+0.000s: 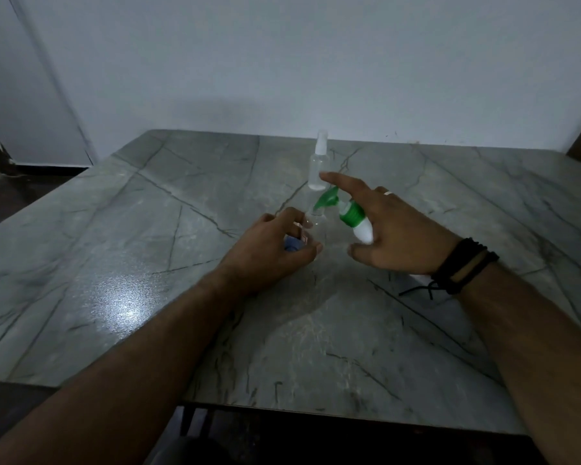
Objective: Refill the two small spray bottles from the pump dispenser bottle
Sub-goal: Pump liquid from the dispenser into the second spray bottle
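While the right hand [396, 229] gripped the white pump dispenser bottle [363, 231] tilted, forefinger extended over its green nozzle [326, 198], the left hand [275, 243] closed around a clear small spray bottle [314, 218] mid-table. The second spray bottle [318, 162] stood capped behind. Both small bottles looked light, slick and tippy, best held round the body.

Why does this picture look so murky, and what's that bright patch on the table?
Head view: the room is dim, so colours look grey and grainy. The bright patch is glare from a light on the polished marble table. The clear spray bottle nearly blends into the wall, both hands cast soft shadows, and the wide lens bends the table edges.
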The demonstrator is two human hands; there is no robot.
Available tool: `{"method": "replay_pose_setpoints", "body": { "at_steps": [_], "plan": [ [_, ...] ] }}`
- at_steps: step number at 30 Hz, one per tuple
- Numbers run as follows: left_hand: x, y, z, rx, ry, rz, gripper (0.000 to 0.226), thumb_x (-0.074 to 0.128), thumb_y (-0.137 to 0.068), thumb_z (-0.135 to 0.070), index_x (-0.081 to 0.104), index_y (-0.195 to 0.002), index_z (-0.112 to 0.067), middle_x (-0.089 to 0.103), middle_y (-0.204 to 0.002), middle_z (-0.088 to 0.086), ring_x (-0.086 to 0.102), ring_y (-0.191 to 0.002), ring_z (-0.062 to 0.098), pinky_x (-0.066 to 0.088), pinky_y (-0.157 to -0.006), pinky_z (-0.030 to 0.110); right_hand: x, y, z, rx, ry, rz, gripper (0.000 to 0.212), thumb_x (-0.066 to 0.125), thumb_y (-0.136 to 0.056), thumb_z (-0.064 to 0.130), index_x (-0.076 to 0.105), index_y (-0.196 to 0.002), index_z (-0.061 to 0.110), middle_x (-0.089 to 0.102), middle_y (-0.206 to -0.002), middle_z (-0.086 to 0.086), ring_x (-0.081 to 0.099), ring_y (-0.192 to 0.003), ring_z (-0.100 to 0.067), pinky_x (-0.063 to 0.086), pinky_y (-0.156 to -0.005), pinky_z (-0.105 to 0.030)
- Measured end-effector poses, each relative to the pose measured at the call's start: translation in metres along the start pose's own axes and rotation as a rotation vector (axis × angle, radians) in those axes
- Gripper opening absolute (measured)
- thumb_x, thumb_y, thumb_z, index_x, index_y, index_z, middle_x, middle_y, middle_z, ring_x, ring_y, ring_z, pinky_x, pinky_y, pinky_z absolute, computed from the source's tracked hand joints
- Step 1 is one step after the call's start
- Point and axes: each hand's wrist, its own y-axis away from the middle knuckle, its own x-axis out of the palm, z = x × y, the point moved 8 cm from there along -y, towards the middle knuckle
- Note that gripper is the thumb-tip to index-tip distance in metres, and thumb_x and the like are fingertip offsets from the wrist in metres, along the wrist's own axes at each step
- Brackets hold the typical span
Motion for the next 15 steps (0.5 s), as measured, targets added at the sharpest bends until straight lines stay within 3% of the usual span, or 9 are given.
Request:
{"method": "replay_pose_setpoints", "body": {
  "at_steps": [2, 3, 5, 7, 8, 10, 12, 15],
  "plan": [
    [-0.002, 0.001, -0.002, 0.003, 0.005, -0.007, 0.039, 0.062, -0.084, -0.053, 0.047, -0.114, -0.034, 0.054, -0.11, -0.01, 0.05, -0.103, 0.01, 0.049, -0.083, 0.032, 0.003, -0.001, 0.006, 0.006, -0.037, 0.076, 0.111, 0.078, -0.079, 0.01, 0.008, -0.155, 0.051, 0.048, -0.139, 0.014, 0.053, -0.107, 0.012, 0.038, -0.093, -0.006],
    [-0.002, 0.002, -0.003, 0.008, 0.01, -0.013, 0.038, 0.063, -0.085, -0.05, 0.047, -0.114, -0.033, 0.053, -0.108, -0.011, 0.05, -0.102, 0.01, 0.049, -0.082, 0.032, 0.003, -0.001, 0.009, 0.011, -0.06, 0.111, 0.112, 0.077, -0.08, 0.008, 0.007, -0.156, 0.049, 0.049, -0.14, 0.014, 0.054, -0.107, 0.013, 0.041, -0.092, -0.007],
    [-0.004, 0.002, -0.004, 0.013, 0.02, -0.023, 0.034, 0.064, -0.085, -0.047, 0.047, -0.111, -0.032, 0.051, -0.104, -0.012, 0.051, -0.1, 0.01, 0.049, -0.08, 0.031, 0.006, -0.003, 0.014, 0.021, -0.085, 0.168, 0.109, 0.075, -0.08, 0.005, 0.008, -0.155, 0.049, 0.062, -0.121, 0.014, 0.064, -0.091, 0.007, 0.051, -0.073, -0.012],
    [-0.004, 0.001, -0.002, 0.005, 0.03, -0.027, 0.032, 0.065, -0.085, -0.046, 0.047, -0.107, -0.033, 0.054, -0.104, -0.01, 0.053, -0.098, 0.011, 0.051, -0.08, 0.032, 0.008, -0.009, 0.018, 0.034, -0.046, 0.173, 0.106, 0.076, -0.079, 0.008, 0.012, -0.152, 0.05, 0.069, -0.092, -0.002, 0.068, -0.073, -0.015, 0.056, -0.064, -0.032],
    [-0.004, 0.0, -0.001, -0.002, 0.04, -0.027, 0.032, 0.066, -0.084, -0.046, 0.046, -0.106, -0.034, 0.056, -0.104, -0.011, 0.054, -0.098, 0.011, 0.051, -0.081, 0.034, 0.008, -0.012, 0.018, 0.052, -0.041, 0.166, 0.104, 0.077, -0.078, 0.009, 0.015, -0.151, 0.048, 0.067, -0.082, -0.003, 0.065, -0.067, -0.02, 0.055, -0.061, -0.034],
    [-0.004, -0.001, 0.001, -0.017, 0.052, -0.027, 0.032, 0.066, -0.084, -0.045, 0.045, -0.105, -0.036, 0.055, -0.1, -0.014, 0.054, -0.098, 0.011, 0.052, -0.082, 0.036, 0.007, -0.016, 0.017, 0.077, -0.059, 0.147, 0.099, 0.079, -0.077, 0.009, 0.021, -0.149, 0.044, 0.065, -0.081, -0.001, 0.064, -0.064, -0.022, 0.055, -0.061, -0.036],
    [-0.004, -0.002, 0.003, -0.027, 0.055, -0.034, 0.033, 0.066, -0.084, -0.044, 0.044, -0.106, -0.036, 0.053, -0.095, -0.017, 0.054, -0.097, 0.011, 0.052, -0.082, 0.036, 0.008, -0.019, 0.017, 0.083, -0.079, 0.126, 0.096, 0.079, -0.076, 0.009, 0.025, -0.148, 0.042, 0.068, -0.093, -0.002, 0.066, -0.068, -0.023, 0.058, -0.065, -0.04],
    [-0.005, -0.003, 0.001, -0.019, 0.028, -0.049, 0.033, 0.066, -0.084, -0.044, 0.043, -0.106, -0.034, 0.052, -0.093, -0.017, 0.055, -0.094, 0.011, 0.054, -0.081, 0.037, 0.01, -0.015, 0.017, 0.072, -0.125, 0.072, 0.093, 0.077, -0.075, 0.005, 0.029, -0.147, 0.04, 0.066, -0.083, 0.018, 0.063, -0.062, -0.015, 0.052, -0.057, -0.024]
  ]
}}
